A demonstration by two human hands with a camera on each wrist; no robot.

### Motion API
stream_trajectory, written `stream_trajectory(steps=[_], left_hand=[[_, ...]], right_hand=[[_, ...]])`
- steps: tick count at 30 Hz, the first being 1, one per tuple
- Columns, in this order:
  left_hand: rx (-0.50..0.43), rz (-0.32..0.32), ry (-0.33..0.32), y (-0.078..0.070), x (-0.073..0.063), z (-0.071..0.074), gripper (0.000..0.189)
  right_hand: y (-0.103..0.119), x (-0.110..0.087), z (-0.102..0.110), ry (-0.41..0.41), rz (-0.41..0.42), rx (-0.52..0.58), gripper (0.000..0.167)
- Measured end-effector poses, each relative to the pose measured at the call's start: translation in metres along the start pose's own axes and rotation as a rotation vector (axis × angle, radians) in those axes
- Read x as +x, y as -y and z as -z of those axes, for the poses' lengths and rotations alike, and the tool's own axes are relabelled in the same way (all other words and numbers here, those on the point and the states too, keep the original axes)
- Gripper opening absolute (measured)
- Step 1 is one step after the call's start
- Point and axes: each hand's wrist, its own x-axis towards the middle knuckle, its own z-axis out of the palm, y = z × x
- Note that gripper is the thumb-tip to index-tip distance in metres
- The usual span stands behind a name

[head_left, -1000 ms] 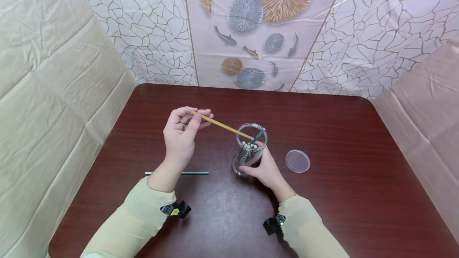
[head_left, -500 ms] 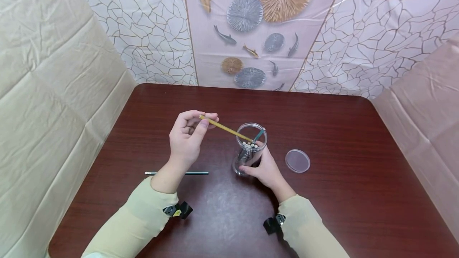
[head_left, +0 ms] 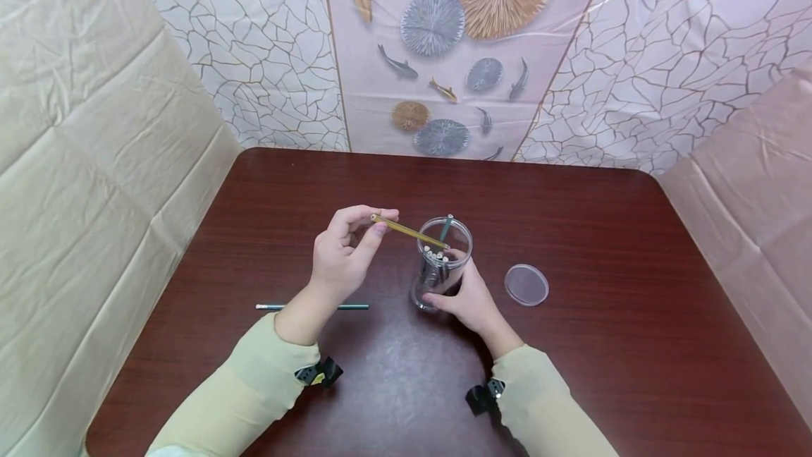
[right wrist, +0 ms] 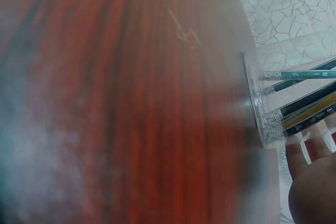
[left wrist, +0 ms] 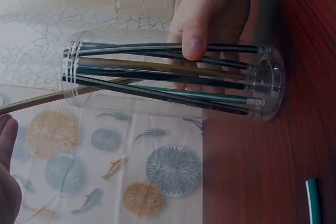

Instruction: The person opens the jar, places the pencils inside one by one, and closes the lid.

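My left hand (head_left: 342, 252) pinches a yellow pencil (head_left: 406, 230) near its upper end. The pencil slants down to the right, and its lower end is inside the mouth of a clear plastic jar (left wrist: 274, 90). My right hand (head_left: 472, 302) grips the jar around its side and keeps it upright on the table. Several dark pencils stand in the jar, with a yellowish one and a green pencil (head_left: 447, 229) whose tip pokes above the rim. In the right wrist view, pencils (right wrist: 307, 74) show through the jar's wall near its base.
Another green pencil (head_left: 352, 307) lies on the table behind my left wrist, partly covered by it. A round clear lid (head_left: 526, 285) lies flat to the right of the jar. Patterned cloth walls (head_left: 279, 55) stand around the dark red wooden table (head_left: 603, 231).
My left hand has moved right and slightly down, bringing the yellow pencil further into the jar. The green pencil in the jar has swung left at its top. My right hand stays put.
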Motion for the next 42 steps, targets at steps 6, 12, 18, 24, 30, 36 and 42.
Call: stream_trajectory(steps=[6, 12, 18, 24, 30, 36, 42], left_hand=[[0.009, -0.069, 0.032, 0.003, -0.001, -0.006, 0.024], [0.153, -0.125, 0.093, 0.002, -0.006, -0.012, 0.026], [0.227, -0.16, 0.137, 0.001, -0.008, -0.014, 0.018], [0.262, -0.189, 0.172, 0.002, -0.007, -0.016, 0.024], [0.275, -0.229, 0.209, 0.002, -0.007, -0.018, 0.028], [0.264, -0.238, 0.238, 0.003, -0.007, -0.019, 0.029], [0.273, -0.284, 0.242, 0.004, -0.005, -0.02, 0.025]], right_hand=[[-0.001, 0.0, 0.0, -0.005, 0.002, 0.002, 0.078], [0.0, 0.0, 0.0, -0.014, 0.024, -0.019, 0.077], [0.001, -0.001, 0.0, -0.014, 0.02, -0.031, 0.078], [-0.024, 0.003, -0.002, -0.017, 0.013, -0.051, 0.082], [-0.043, 0.007, -0.004, -0.029, 0.04, -0.022, 0.082], [-0.039, 0.006, -0.004, -0.019, 0.02, 0.014, 0.08], [-0.012, 0.002, -0.001, -0.008, 0.031, 0.008, 0.076]])
